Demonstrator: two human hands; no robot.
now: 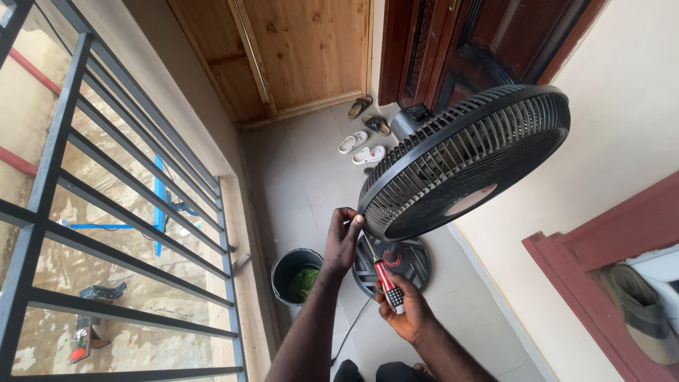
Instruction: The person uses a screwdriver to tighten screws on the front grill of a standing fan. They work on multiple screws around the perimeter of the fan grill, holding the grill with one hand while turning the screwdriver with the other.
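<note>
The right hand [404, 311] lies nearest the camera, with its grip closed around a screwdriver [385, 283] that has a red and white ribbed handle and a thin metal shaft. The tip goes up to the lower edge of the black fan grille [467, 159], near the rim. The left hand [343, 240] is beside it, with fingers pinched together on the rim of the grille at the same spot, probably steadying a clip or a small screw; I cannot see which one. It seems the work is at the fastening of the grille, and the next move needs the tip to sit well in the fastener while the left hand keeps the rim steady.

The grille is hard plastic with many thin curved ribs. The fan stands on a round black base [403, 262] on the smooth pale tiled floor [297, 184]. A dark round bucket [291, 272] with something green inside stands just beside the base.
</note>
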